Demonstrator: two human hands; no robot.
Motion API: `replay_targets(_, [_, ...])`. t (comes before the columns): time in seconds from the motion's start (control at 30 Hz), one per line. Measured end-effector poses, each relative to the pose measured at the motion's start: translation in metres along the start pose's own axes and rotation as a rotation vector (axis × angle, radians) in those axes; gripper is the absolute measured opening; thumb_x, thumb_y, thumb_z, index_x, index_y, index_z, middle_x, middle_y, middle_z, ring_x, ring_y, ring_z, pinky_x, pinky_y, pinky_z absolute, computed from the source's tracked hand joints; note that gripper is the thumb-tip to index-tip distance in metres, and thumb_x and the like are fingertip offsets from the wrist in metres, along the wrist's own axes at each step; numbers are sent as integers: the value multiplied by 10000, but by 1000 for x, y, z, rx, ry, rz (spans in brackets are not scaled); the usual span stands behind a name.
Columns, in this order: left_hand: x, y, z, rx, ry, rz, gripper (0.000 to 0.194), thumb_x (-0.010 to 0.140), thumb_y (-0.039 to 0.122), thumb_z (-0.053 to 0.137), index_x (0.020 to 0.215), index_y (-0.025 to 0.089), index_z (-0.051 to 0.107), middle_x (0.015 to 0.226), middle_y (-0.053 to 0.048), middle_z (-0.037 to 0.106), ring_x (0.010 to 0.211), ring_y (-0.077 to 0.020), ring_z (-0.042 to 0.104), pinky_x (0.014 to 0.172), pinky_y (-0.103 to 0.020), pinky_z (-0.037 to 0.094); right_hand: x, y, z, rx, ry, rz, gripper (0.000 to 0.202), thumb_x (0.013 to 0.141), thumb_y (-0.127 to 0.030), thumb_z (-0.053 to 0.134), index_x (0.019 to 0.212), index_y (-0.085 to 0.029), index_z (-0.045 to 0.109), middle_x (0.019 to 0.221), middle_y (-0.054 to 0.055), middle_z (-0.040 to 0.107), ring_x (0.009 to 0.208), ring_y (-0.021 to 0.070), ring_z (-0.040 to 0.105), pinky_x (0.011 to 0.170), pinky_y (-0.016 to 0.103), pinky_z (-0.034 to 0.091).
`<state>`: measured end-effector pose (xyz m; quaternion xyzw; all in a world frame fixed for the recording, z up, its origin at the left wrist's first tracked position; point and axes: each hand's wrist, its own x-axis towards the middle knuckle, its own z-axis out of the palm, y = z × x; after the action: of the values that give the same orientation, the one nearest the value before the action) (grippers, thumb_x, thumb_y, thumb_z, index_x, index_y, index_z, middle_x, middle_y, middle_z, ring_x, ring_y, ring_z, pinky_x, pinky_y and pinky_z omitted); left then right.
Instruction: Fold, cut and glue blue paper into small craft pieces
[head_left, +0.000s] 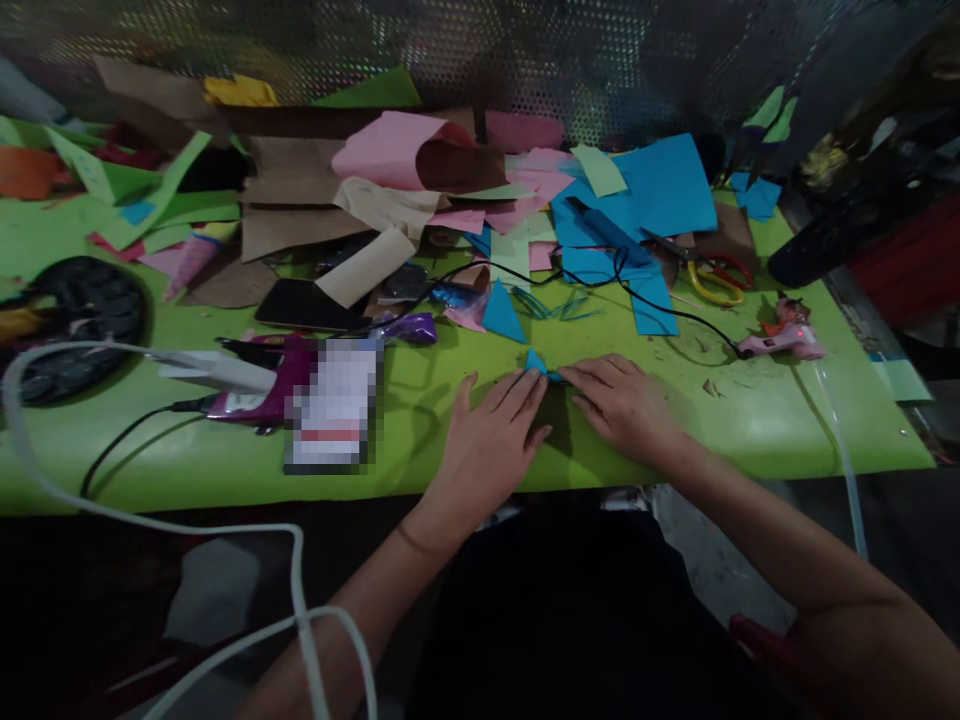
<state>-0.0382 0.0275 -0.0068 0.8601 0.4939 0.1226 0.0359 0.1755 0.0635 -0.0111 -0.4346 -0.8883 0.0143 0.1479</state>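
Both hands rest on the green table near its front edge, with a small folded blue paper [535, 362] between their fingertips. My left hand [496, 430] lies palm down, thumb spread away, its fingertips pressing on the paper's left part. From the right, my right hand [622, 405] touches the other end with its fingers held together. Much of the paper is hidden under the fingers. Just behind the hands lies a blue paper triangle [505, 313], beside thin blue-green strips [559, 303].
Scissors [716, 275], blue sheets [667, 190] and brown and pink papers lie behind. A pink glue gun [787, 342] is at right, its black cable crossing the table. On the left are a phone [337, 405], a purple holder [259, 398] and a black tray [90, 325].
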Motion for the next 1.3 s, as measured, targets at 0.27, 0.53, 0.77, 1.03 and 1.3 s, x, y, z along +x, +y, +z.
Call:
replay_targets(0.27, [2, -5, 1, 2, 2, 11, 481, 1030, 338, 382, 1475, 181, 473, 1506, -125, 526, 1390, -280, 491, 1174, -586, 263, -3, -4, -2, -49, -1, -62, 380, 990, -228, 501, 1359, -219, 596, 1273, 94, 692, 1121, 265, 611, 926, 426, 465])
replay_targets(0.53, [12, -12, 3, 11, -4, 14, 473, 1034, 335, 366, 1472, 198, 480, 1515, -100, 518, 1417, -281, 460, 1164, -584, 284, 2, -7, -2, -94, -43, -30, 395, 975, -231, 537, 1364, -191, 588, 1282, 105, 688, 1123, 271, 610, 932, 427, 454])
replay_targets(0.77, [10, -24, 3, 36, 18, -2, 488, 1034, 336, 365, 1499, 209, 444, 1539, -73, 489, 1425, -283, 448, 1158, -591, 302, 9, -7, -2, -119, -52, -22, 399, 969, -248, 555, 1353, -147, 591, 1280, 112, 686, 1126, 273, 603, 933, 419, 453])
replay_targets(1.03, [-4, -15, 2, 53, -11, 29, 479, 1047, 328, 325, 1494, 209, 449, 1572, -59, 433, 1458, -238, 409, 1208, -553, 259, 14, -5, -3, -106, -111, 2, 418, 975, -264, 545, 1375, -146, 573, 1325, 123, 661, 1176, 279, 582, 968, 427, 444])
replay_targets(1.3, [13, -17, 3, 32, -49, 7, 499, 1028, 363, 381, 1494, 198, 449, 1570, -83, 432, 1418, -269, 463, 1195, -569, 274, 22, 3, -2, -108, -115, -1, 435, 986, -298, 528, 1392, -145, 557, 1351, 113, 646, 1197, 286, 575, 985, 435, 449])
